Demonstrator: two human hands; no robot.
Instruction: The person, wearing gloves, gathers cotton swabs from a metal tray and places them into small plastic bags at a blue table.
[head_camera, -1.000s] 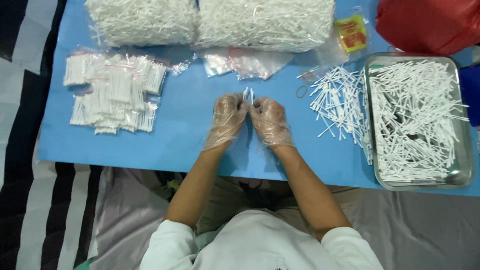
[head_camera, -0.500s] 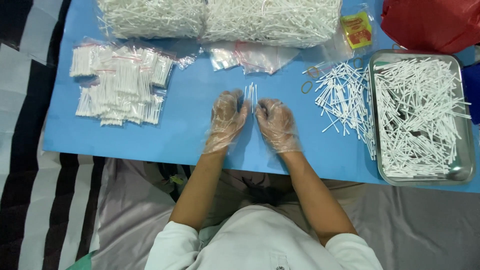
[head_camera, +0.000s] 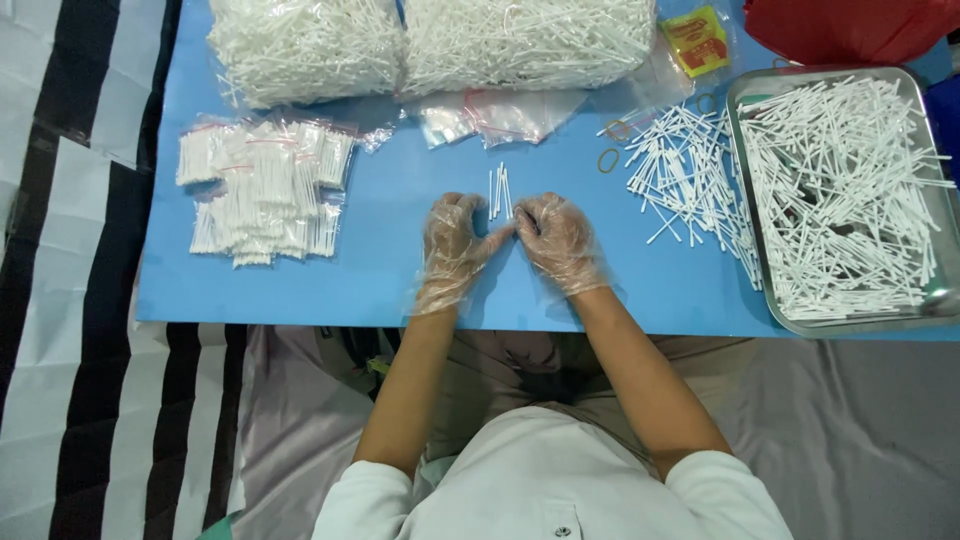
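Note:
Both my hands wear thin clear plastic gloves and rest on a blue table (head_camera: 380, 270). My left hand (head_camera: 455, 238) and my right hand (head_camera: 555, 235) meet at their fingertips around a small bunch of white cotton swabs (head_camera: 499, 190), which points away from me between them. The fingers of both hands are curled onto the lower ends of the bunch.
A metal tray (head_camera: 750, 100) heaped with loose swabs sits at the right, more loose swabs (head_camera: 685, 165) and rubber bands (head_camera: 608, 160) beside it. Filled small bags (head_camera: 262, 185) lie at the left. Two big bags of swabs (head_camera: 300, 45), empty bags (head_camera: 500, 115), a yellow packet (head_camera: 697, 40) and a red bag (head_camera: 850, 25) line the far edge.
The view has shifted slightly. My hands have stayed together on the bunch of swabs, squaring it up at the table's middle.

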